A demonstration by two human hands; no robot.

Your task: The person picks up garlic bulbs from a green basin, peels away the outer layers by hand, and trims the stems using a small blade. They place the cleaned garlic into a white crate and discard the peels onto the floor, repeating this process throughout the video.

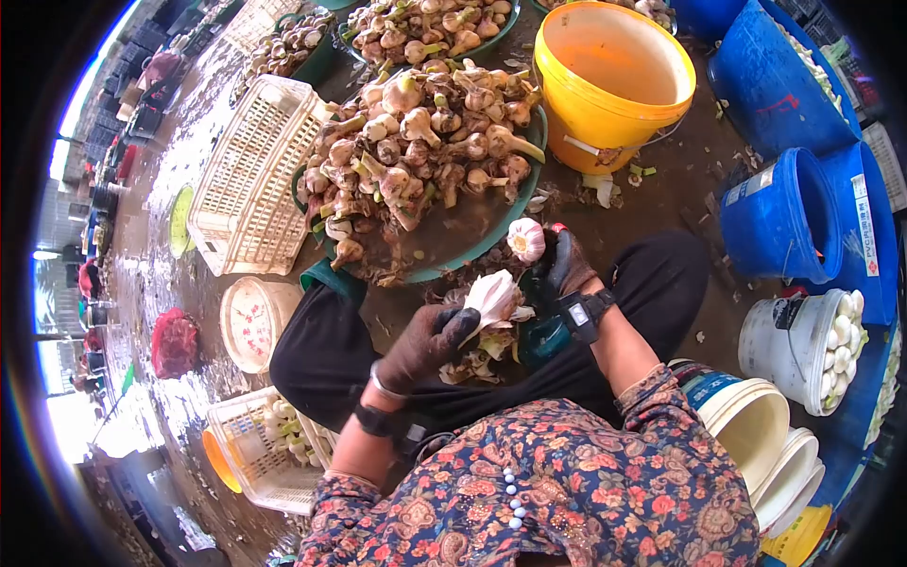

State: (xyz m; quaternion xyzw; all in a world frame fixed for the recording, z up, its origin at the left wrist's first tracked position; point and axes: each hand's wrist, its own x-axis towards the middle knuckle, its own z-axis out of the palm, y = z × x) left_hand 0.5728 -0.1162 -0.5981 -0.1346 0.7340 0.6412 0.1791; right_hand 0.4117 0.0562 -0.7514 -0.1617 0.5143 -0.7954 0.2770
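My left hand [430,342], in a dark glove, is closed on a white peeled piece of garlic [492,295] above my lap. To its right, my right hand [569,265], gloved too, is closed, with a purple-striped garlic bulb [526,240] at its fingertips. Part of the right hand's fingers is hard to make out. Loose skins and leaves [477,359] lie below, between my legs. Just ahead is a wide green basin [472,248] heaped with unpeeled garlic bulbs [406,161], brownish with short stems.
A yellow bucket [609,85] stands front right. At the left are a cream crate [255,170], a round tub [253,321] and a lower crate [269,444] holding garlic. On the right are a blue bucket [779,213] and a white bucket [779,345] of peeled garlic.
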